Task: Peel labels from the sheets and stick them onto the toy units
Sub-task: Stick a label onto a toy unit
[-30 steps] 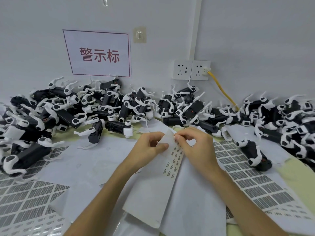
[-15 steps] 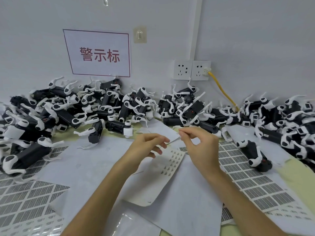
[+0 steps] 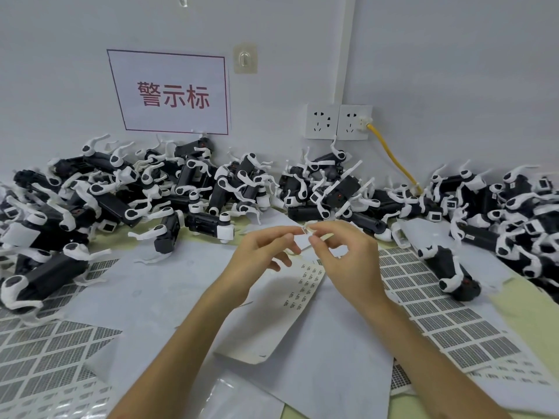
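My left hand (image 3: 260,252) and my right hand (image 3: 348,261) meet above the table, and both pinch one small peeled label (image 3: 305,229) between their fingertips. Below them a white label sheet (image 3: 281,309) with a few small labels near its top lies flat on the paper. Black-and-white toy units (image 3: 211,189) are heaped along the wall from left to right. One toy unit (image 3: 450,273) lies apart, to the right of my right hand. Another single toy unit (image 3: 211,223) stands just beyond my left hand.
Sheets of grey grid labels lie at the right (image 3: 438,300) and at the lower left (image 3: 45,352). Blank white backing paper (image 3: 332,358) covers the middle. A red-lettered sign (image 3: 172,92), two wall sockets (image 3: 338,122) and a yellow cable (image 3: 393,158) are on the wall.
The label sheet, held up in both hands a second ago, has dropped flat onto the table. Both hands have risen slightly and now pinch a single peeled label between them.
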{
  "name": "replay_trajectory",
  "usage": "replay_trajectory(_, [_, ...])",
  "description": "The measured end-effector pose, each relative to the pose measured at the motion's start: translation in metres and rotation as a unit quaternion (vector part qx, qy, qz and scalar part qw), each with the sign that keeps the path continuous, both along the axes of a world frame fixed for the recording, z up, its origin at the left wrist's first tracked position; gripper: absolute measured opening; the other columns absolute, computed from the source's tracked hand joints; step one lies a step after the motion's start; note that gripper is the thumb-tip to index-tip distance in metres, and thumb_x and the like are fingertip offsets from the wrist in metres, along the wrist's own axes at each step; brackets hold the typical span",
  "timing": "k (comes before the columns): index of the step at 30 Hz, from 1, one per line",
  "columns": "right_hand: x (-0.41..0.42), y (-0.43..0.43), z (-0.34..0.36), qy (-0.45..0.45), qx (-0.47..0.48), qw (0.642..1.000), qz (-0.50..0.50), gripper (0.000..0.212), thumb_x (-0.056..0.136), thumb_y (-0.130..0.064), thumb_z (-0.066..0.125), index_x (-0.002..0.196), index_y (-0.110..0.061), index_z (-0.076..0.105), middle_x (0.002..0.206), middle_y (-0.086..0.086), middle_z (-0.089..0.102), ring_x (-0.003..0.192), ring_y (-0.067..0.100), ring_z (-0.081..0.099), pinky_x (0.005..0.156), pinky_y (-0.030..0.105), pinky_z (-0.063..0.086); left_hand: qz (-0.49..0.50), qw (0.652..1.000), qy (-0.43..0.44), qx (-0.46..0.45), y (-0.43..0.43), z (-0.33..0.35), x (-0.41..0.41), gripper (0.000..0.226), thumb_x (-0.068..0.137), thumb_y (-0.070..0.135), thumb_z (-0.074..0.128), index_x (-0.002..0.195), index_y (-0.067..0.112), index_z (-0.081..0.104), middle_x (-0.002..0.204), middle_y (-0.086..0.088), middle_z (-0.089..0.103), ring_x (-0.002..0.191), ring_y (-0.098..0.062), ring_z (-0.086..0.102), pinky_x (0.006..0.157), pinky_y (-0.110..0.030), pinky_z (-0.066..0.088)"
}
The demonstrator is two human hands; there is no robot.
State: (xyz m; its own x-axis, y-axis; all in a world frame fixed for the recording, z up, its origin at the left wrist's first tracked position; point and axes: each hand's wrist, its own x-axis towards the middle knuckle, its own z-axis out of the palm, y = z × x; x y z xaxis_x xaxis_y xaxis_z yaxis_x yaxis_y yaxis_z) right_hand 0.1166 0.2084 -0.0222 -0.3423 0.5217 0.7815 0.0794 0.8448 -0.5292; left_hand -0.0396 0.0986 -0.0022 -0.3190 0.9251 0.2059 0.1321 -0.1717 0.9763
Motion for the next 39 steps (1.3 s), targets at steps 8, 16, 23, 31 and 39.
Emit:
replay_trajectory(8, [0.001,-0.004,0.005,0.013,-0.017,1.0,-0.012,0.007,0.089,-0.011,0.078,0.091,-0.017,0.077,0.09,-0.01,0.073,0.07,0.01,0.067,0.069,0.024,0.053,0.011,0.991,0.124,0.045,0.003,-0.006,0.003,0.029,0.105,0.015,0.059,0.116,0.032,0.079,0.085,0.007,0.074,0.069,-0.008,0.062,0.066,-0.013,0.046])
replay_trajectory(16, [0.0,-0.003,0.002,-0.015,-0.004,1.0,-0.004,0.016,0.086,-0.003,0.077,0.082,-0.015,0.067,0.083,-0.01,0.067,0.065,0.012,0.062,0.065,0.016,0.047,0.063,0.977,0.201,0.014,0.005,-0.009,0.001,0.026,0.102,0.021,0.064,0.121,0.033,0.077,0.094,0.014,0.075,0.088,-0.008,0.066,0.081,-0.027,0.052])
replay_trajectory(23, [0.0,-0.004,0.003,0.012,0.001,1.0,0.01,0.015,0.091,-0.009,0.074,0.088,-0.022,0.066,0.079,-0.015,0.065,0.062,0.014,0.061,0.062,0.024,0.049,0.523,0.771,0.351,-0.095,-0.02,-0.008,-0.078,0.051,0.09,0.028,0.072,0.14,0.023,0.061,0.143,-0.009,0.054,0.137,-0.032,0.044,0.111,-0.052,0.032])
replay_trajectory(31, [-0.004,-0.008,-0.002,0.002,-0.027,0.999,0.041,0.009,0.092,-0.022,0.064,0.099,-0.028,0.066,0.086,-0.014,0.067,0.062,0.015,0.062,0.061,0.023,0.051,0.563,0.747,0.266,-0.234,-0.039,-0.026,-0.12,0.044,0.09,0.035,0.071,0.131,0.022,0.063,0.129,-0.013,0.066,0.134,-0.035,0.04,0.105,-0.05,0.03])
replay_trajectory(39, [-0.004,-0.006,-0.005,-0.019,-0.049,0.997,0.059,0.021,0.093,-0.013,0.066,0.101,-0.033,0.066,0.09,-0.014,0.068,0.063,0.014,0.061,0.059,0.016,0.048,0.511,0.842,0.163,-0.058,-0.031,-0.015,-0.109,0.021,0.098,0.031,0.062,0.11,0.02,0.075,0.097,-0.003,0.075,0.086,-0.025,0.064,0.078,-0.036,0.048])
